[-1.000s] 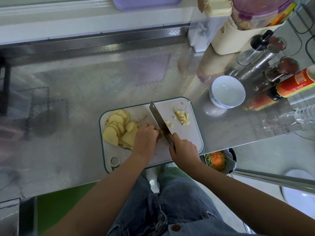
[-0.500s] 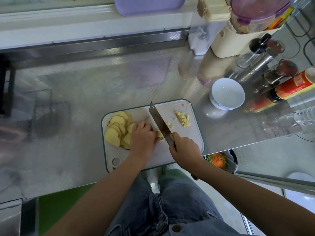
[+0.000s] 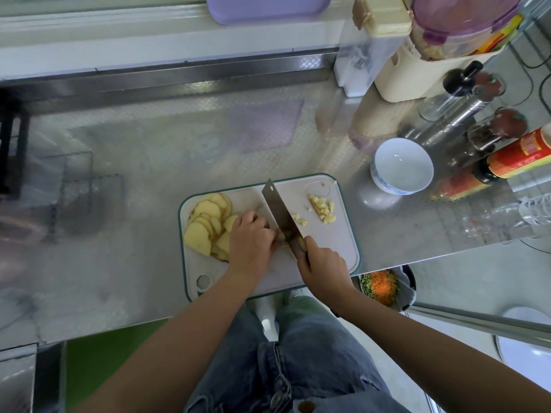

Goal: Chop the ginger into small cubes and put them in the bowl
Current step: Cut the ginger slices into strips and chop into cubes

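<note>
Bare-armed — faded blue jeans (brown button).

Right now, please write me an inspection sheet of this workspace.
Surface: steel counter, cutting board on it near the front edge.
Job's things: ginger slices on the board's left, ginger cubes on its right, bowl empty, right of the board.
Clutter: bottles and containers at back right.
Hands: left hand holds down slices at the blade; right hand grips the knife.
Cables: thin dark lines far right, possibly cords.
Surroundings: bin of scraps below the counter edge.
</note>
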Demonstrator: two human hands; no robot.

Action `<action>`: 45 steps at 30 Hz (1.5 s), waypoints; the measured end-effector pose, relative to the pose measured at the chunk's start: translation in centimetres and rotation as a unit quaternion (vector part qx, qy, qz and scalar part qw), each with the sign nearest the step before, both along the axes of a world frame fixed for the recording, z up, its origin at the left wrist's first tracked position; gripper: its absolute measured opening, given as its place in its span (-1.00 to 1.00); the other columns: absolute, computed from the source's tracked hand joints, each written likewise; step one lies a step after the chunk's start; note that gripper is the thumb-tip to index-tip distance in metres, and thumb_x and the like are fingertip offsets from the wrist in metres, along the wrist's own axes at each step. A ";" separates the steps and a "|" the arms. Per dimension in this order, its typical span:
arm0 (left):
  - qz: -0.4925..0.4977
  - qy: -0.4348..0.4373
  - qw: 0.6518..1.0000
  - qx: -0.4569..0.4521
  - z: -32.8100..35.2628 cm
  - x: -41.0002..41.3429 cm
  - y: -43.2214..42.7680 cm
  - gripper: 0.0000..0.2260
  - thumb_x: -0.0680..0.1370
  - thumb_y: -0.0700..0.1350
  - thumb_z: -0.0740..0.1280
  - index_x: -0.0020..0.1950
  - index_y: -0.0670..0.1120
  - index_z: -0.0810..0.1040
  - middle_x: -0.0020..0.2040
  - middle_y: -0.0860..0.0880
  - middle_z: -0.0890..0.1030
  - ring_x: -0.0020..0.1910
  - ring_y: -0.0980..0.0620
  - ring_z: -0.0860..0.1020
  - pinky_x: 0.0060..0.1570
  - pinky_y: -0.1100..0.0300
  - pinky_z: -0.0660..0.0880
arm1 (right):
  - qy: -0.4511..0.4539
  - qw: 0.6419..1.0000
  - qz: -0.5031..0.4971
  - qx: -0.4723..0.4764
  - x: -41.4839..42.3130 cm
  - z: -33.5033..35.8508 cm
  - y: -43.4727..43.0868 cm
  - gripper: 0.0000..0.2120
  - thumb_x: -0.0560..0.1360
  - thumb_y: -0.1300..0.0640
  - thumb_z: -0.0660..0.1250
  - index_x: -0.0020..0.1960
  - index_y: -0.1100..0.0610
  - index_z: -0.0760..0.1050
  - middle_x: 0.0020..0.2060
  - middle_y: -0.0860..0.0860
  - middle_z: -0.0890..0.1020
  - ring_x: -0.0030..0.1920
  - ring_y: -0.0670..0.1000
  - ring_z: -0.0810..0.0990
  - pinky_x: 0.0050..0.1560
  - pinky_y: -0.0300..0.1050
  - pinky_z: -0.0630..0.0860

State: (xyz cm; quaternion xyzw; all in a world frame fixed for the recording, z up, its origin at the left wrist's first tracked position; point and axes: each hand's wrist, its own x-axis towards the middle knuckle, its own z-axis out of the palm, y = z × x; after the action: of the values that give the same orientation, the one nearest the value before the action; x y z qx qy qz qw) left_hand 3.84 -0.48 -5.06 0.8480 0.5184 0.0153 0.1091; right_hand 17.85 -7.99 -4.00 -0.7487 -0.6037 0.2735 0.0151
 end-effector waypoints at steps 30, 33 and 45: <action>0.027 0.010 0.999 0.028 -0.5 -1.0 -0.4 -0.87 0.42 -0.03 0.43 -0.09 -0.05 0.64 -0.10 -0.03 0.60 0.05 -0.10 0.46 0.04 0.03 0.39 | 0.017 0.999 0.015 0.027 -0.4 1.5 0.4 -0.85 0.63 0.02 0.10 0.05 0.09 0.32 -0.35 0.06 0.55 -0.38 0.11 0.51 -0.36 -0.06 0.46; 0.029 0.013 0.999 0.028 -0.4 -0.9 -0.5 -0.87 0.43 -0.04 0.42 -0.10 -0.06 0.65 -0.10 -0.04 0.60 0.07 -0.11 0.46 0.08 0.02 0.38 | 0.023 0.999 0.021 0.021 -0.6 1.7 0.8 -0.83 0.64 -0.02 0.08 0.05 0.07 0.33 -0.36 0.03 0.53 -0.40 0.03 0.50 -0.35 -0.10 0.47; 0.042 -0.013 0.998 0.048 -0.5 -0.8 -0.6 -0.92 0.46 -0.07 0.42 -0.13 -0.04 0.67 -0.19 0.02 0.60 -0.01 -0.08 0.47 0.00 0.03 0.39 | 0.000 1.000 0.018 -0.010 -1.6 -0.1 0.0 -0.87 0.61 0.11 0.12 0.11 0.13 0.34 -0.30 0.03 0.50 -0.36 0.04 0.46 -0.36 -0.16 0.31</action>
State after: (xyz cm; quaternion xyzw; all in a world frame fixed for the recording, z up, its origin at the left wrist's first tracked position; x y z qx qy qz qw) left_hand 3.08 -1.12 -5.59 0.8293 0.5511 0.0557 0.0738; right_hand 16.20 -8.01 -4.15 -0.7378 -0.6143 0.2797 0.0028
